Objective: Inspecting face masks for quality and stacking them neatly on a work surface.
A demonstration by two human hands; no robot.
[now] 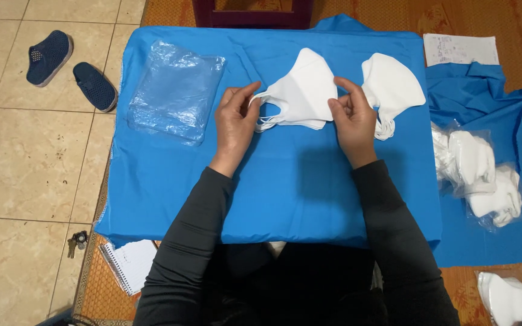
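Nearest the lens: dark grey long sleeves (188,241), forearms reaching out over a blue cloth-covered work surface (285,193).

Left hand (235,124): fingers together, thumb and fingertips pinched on the ear-loop end of a small stack of white folded face masks (300,90). Right hand (353,118): fingers closed on the opposite edge of the same stack. Stack lies at mid-cloth, far half, touching the surface between the two hands.

Just beside the right hand, outward: second pile of white folded masks (392,87). Left of the left hand, apart from it: pile of clear plastic sleeves (176,90), flat on the cloth.

Further right, on loose blue fabric: clear bags filled with white masks (484,175); white printed sheet (460,49) above them.

Tiled floor, left: pair of dark blue shoes (70,69), bunch of keys (77,241), spiral notebook (127,264) at the cloth's near corner.
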